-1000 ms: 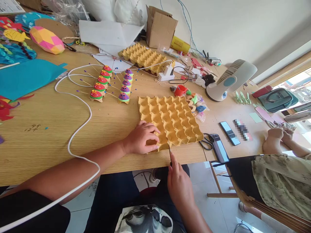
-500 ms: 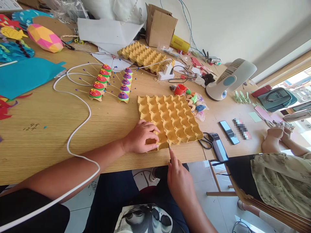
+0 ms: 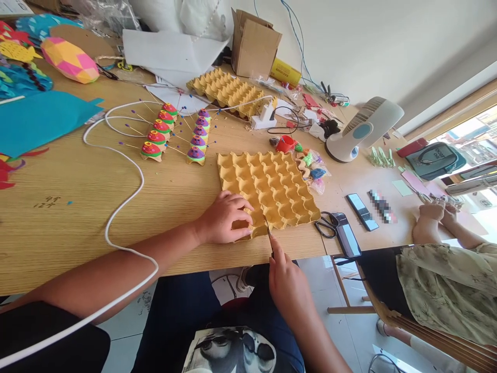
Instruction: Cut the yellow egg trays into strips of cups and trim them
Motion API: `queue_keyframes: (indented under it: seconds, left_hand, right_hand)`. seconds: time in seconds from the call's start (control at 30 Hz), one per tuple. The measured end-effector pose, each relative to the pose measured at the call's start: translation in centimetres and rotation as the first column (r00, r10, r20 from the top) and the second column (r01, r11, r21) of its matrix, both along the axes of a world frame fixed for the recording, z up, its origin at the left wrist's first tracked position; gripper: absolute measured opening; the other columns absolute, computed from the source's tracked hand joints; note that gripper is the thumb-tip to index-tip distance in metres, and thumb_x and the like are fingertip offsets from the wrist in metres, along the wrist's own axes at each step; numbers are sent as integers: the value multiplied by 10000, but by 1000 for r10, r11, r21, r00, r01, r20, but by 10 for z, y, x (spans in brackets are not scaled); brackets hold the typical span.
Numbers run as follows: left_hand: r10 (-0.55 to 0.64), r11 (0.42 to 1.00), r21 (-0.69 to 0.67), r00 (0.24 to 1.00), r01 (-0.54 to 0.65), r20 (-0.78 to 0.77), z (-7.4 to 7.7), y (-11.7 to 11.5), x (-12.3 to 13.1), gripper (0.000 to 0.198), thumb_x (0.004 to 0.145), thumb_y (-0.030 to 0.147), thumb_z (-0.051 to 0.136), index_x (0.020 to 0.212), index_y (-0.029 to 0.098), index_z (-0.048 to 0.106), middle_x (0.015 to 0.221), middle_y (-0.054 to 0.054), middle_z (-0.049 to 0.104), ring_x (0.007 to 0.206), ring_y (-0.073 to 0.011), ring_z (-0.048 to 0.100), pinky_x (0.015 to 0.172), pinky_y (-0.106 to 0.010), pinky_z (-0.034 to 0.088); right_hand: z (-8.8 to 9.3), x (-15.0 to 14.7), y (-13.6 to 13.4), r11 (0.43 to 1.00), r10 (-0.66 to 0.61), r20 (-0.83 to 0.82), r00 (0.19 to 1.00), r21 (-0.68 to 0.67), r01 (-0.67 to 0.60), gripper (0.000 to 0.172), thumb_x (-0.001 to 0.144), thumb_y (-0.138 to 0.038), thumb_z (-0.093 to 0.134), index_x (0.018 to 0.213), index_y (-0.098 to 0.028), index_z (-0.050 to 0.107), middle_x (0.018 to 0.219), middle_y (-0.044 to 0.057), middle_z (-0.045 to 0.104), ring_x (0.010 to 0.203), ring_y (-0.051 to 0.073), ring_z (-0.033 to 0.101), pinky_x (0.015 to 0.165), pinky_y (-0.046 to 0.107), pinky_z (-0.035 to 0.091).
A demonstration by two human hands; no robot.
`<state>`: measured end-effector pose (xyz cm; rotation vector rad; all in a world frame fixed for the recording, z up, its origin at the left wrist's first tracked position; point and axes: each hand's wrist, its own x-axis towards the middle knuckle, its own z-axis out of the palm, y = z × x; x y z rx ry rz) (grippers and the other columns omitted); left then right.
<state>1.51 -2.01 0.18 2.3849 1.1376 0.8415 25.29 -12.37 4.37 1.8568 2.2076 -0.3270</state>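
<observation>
A yellow-brown cardboard egg tray (image 3: 272, 185) lies on the table in front of me. My left hand (image 3: 227, 217) rests on its near left part, thumb at the near edge and fingers curled over the cups, gripping it. Below the near edge, my right hand (image 3: 287, 282) is closed around the handle of a thin-bladed knife (image 3: 269, 232). The blade points away from me and meets the tray near its front edge, just right of my left hand. A dark slit shows at the blade tip. My fingers hide most of the handle.
Painted egg-carton caterpillars (image 3: 199, 135) stand behind the tray to the left. A second egg tray (image 3: 229, 90) lies farther back. Scissors (image 3: 326, 226) and phones (image 3: 348, 235) lie to the right. A white cable (image 3: 142, 181) crosses my left forearm. Another person (image 3: 438, 290) sits at right.
The knife and my right hand have shifted very slightly to the right against the tray. My left hand keeps its place on the tray. The whole view has drifted a little.
</observation>
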Motion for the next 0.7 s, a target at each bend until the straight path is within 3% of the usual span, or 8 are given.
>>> queue_keyframes:
  seconds: [0.37, 0.7]
  left_hand:
    - [-10, 1000, -2, 1000, 10, 15, -1, 2, 0, 164, 878, 434, 745, 909, 284, 805, 1222, -30, 739, 1150, -273, 647, 1036, -501, 294]
    - [-10, 1000, 2, 1000, 10, 9, -2, 1, 0, 171, 892, 441, 730, 917, 289, 804, 1226, -32, 738, 1160, -277, 639, 1044, -506, 299]
  right_hand:
    - [-25, 9, -11, 993, 32, -45, 998, 111, -27, 599, 1061, -139, 420, 1653, -180, 337, 1190, 123, 780, 835, 207, 780, 652, 269, 572]
    - [-9, 6, -10, 997, 32, -20, 999, 78, -30, 614, 1057, -144, 435, 1661, -184, 330, 1087, 106, 798, 783, 204, 776, 611, 251, 546]
